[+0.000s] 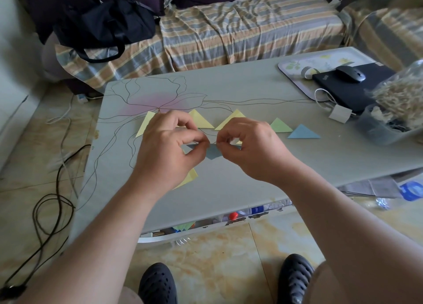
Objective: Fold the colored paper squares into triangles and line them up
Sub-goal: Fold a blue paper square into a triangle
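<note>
Over the grey table (pixel 229 184), head view: left hand (pixel 167 148) and right hand (pixel 249 148) both pinching a dull blue paper (pixel 211 153), mid-fold, point hanging down. Behind: yellow triangles (pixel 201 120), green triangle (pixel 280 126), blue triangle (pixel 303 132) lined up.

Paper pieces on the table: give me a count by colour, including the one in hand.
Yellow: 4
Green: 1
Blue: 2, one lying in the row, one held by both hands
Total: 7

Head cam, wide-angle, looks fwd and down, close over table (pixel 229 189)
</note>
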Action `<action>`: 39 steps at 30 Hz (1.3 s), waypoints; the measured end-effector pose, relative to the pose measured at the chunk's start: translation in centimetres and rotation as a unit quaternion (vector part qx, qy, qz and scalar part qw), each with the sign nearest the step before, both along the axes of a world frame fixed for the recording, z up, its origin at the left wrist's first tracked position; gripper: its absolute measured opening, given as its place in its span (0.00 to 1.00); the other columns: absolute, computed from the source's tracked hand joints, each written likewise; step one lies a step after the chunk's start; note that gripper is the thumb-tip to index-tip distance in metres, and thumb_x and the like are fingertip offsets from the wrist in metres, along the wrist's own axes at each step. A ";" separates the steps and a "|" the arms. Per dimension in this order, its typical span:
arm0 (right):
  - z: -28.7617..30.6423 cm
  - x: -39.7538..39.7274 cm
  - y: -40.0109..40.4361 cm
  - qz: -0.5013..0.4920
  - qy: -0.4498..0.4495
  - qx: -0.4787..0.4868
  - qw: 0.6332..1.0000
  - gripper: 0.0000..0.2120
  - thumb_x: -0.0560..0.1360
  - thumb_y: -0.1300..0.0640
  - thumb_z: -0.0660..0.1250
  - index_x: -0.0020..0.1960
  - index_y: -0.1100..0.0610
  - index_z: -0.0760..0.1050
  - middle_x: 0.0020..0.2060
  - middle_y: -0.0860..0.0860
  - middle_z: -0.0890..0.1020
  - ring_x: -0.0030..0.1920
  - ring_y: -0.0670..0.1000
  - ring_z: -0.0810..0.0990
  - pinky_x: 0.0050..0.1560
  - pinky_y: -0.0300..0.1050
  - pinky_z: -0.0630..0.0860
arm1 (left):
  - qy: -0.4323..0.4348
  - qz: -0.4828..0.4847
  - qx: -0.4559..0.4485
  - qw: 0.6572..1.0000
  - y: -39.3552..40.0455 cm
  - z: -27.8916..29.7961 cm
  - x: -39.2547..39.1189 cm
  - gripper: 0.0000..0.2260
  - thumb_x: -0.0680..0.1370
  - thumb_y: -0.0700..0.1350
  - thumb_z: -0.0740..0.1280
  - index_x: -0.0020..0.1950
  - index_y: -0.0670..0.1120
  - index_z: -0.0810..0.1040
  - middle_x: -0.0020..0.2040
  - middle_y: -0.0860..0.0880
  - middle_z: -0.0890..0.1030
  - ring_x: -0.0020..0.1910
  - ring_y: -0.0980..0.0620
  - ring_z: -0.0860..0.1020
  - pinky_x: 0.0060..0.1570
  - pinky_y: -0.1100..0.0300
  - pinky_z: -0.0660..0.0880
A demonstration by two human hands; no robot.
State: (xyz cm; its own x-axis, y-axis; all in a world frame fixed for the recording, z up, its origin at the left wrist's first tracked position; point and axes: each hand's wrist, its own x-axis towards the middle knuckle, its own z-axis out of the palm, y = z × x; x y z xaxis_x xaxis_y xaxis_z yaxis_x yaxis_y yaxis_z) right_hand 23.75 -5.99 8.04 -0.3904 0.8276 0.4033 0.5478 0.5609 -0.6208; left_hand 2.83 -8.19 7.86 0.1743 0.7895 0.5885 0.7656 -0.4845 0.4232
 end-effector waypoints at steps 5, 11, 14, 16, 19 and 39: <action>0.2 0.3 0.1 -0.006 -0.007 0.002 1.000 0.04 0.75 0.61 0.72 0.44 0.54 0.83 0.41 0.44 0.82 0.43 0.45 0.78 0.45 0.38 0.74 | -0.002 0.011 -0.019 1.000 0.1 0.1 -0.5 0.09 0.76 0.52 0.70 0.46 0.52 0.89 0.53 0.52 0.77 0.56 0.46 0.73 0.57 0.51 0.71; 0.3 0.4 0.2 -0.003 -0.021 -0.018 1.000 0.03 0.76 0.61 0.71 0.44 0.55 0.83 0.42 0.45 0.82 0.44 0.46 0.78 0.44 0.39 0.73 | 0.011 0.017 -0.025 0.999 0.0 0.1 -0.8 0.07 0.76 0.51 0.71 0.44 0.53 0.88 0.55 0.53 0.76 0.57 0.49 0.70 0.59 0.55 0.67; 0.3 0.3 0.2 -0.008 -0.021 -0.020 1.000 0.03 0.76 0.60 0.71 0.45 0.54 0.83 0.42 0.44 0.82 0.45 0.46 0.78 0.44 0.42 0.75 | 0.008 0.018 -0.021 1.000 0.0 0.2 -0.8 0.08 0.76 0.52 0.70 0.44 0.53 0.89 0.55 0.53 0.76 0.58 0.48 0.70 0.61 0.59 0.64; 0.3 0.3 0.1 -0.010 -0.021 -0.022 0.999 0.03 0.76 0.59 0.71 0.45 0.53 0.82 0.42 0.44 0.82 0.45 0.46 0.78 0.45 0.44 0.75 | 0.011 0.020 -0.020 1.000 0.1 0.2 -0.9 0.08 0.76 0.52 0.71 0.44 0.53 0.89 0.55 0.52 0.76 0.58 0.47 0.70 0.61 0.60 0.63; 0.3 0.3 0.1 -0.012 -0.026 -0.022 0.999 0.03 0.76 0.59 0.71 0.44 0.53 0.82 0.42 0.44 0.81 0.44 0.46 0.78 0.45 0.46 0.75 | 0.019 0.021 -0.018 0.999 0.1 0.1 -0.9 0.07 0.76 0.52 0.71 0.44 0.53 0.89 0.56 0.52 0.76 0.58 0.47 0.70 0.61 0.57 0.65; 1.2 2.8 0.9 -0.135 0.020 -0.099 0.986 0.03 0.77 0.56 0.72 0.44 0.50 0.83 0.42 0.43 0.81 0.43 0.38 0.77 0.40 0.26 0.69 | -0.110 0.057 -0.128 0.984 0.3 0.9 -3.3 0.05 0.79 0.49 0.72 0.45 0.58 0.85 0.42 0.61 0.82 0.45 0.62 0.76 0.47 0.69 0.70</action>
